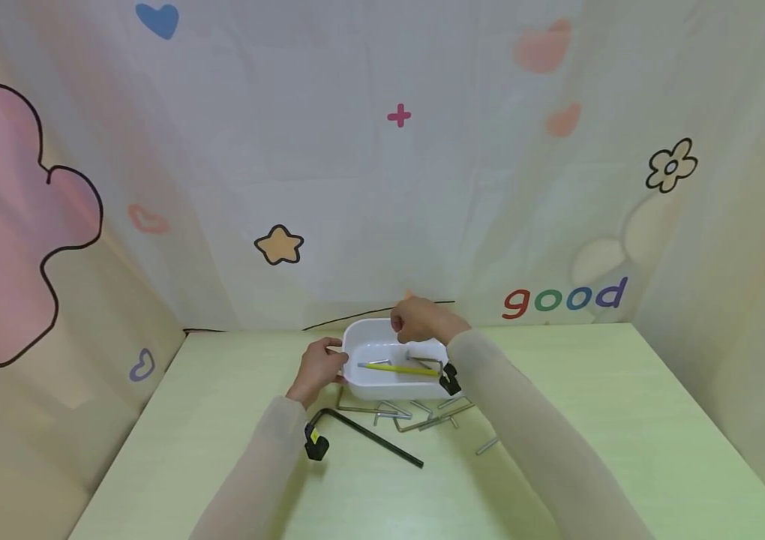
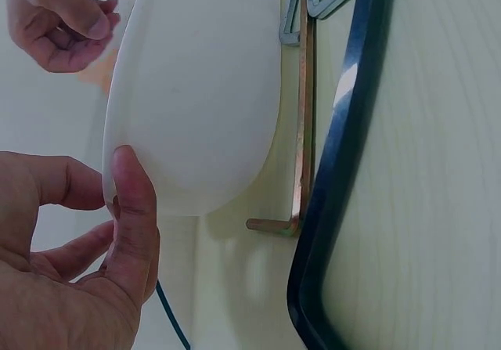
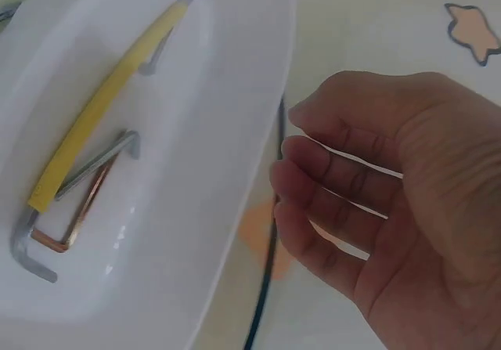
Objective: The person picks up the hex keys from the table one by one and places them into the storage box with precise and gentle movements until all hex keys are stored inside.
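Observation:
A white container (image 1: 396, 391) (image 2: 196, 92) stands at the table's back. My left hand (image 1: 318, 367) (image 2: 86, 248) grips its left end, thumb and fingers around the rim. Above the back rim, my right hand (image 1: 423, 319) (image 2: 63, 17) has loosely curled fingers and holds nothing; the right wrist view shows this hand (image 3: 391, 178) beside the container wall (image 3: 227, 146). Inside lie an L-shaped key with a yellow sleeve (image 1: 396, 368) (image 3: 102, 107), a silver key (image 3: 98, 166) and a copper-coloured key (image 3: 86, 205).
A large black L-shaped key (image 1: 376, 439) (image 2: 329, 162) lies in front of the container. Several smaller L-shaped keys (image 1: 423, 425) are scattered along its front side, with a short silver piece (image 1: 487, 446) farther right. A patterned curtain (image 1: 355, 187) hangs behind the table.

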A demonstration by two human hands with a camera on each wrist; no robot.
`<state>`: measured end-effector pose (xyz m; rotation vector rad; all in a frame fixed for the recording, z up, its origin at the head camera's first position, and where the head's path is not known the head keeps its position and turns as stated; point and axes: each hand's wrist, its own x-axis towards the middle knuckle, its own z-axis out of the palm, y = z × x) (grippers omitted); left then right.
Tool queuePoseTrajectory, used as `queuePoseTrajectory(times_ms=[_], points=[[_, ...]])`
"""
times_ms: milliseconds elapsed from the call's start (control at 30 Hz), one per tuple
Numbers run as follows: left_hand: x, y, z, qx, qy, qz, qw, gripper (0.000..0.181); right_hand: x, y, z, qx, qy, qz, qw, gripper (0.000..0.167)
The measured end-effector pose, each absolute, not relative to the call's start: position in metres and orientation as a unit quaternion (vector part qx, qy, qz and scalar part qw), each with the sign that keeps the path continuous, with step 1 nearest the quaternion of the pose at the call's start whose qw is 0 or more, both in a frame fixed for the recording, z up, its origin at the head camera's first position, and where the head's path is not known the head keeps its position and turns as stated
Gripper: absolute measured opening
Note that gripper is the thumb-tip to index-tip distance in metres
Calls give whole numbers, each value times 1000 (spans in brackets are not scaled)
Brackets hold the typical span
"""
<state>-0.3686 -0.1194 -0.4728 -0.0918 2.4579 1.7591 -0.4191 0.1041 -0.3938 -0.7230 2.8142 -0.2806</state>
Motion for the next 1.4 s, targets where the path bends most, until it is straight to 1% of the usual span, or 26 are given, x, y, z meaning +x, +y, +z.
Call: queuePoseTrajectory(times_ms=[200, 467, 567, 700, 900, 1100, 1400], points=[[-366, -121, -478, -37, 812, 578, 68, 43, -397, 104, -384, -277, 953, -92, 81, 7], [-368, -123, -477, -42, 813, 577, 65, 43, -369, 109, -375, -310, 946, -87, 48, 8], [-369, -122, -477, -41, 813, 576, 67, 43, -361, 113, -377, -329, 940, -83, 30, 9], [-370, -121, -476, -39, 814, 576, 62, 42, -352, 122, -381, -334, 938, -88, 19, 11], [-369, -120, -474, -42, 815, 575, 63, 42, -341, 140, -395, -354, 932, -81, -11, 6], [-369, -119, -472, -36, 812, 579, 65, 43, -329, 156, -406, -323, 942, -94, -2, 10], [-367, -119, -470, -40, 812, 579, 67, 43, -306, 174, -419, -319, 942, -106, -4, 12]])
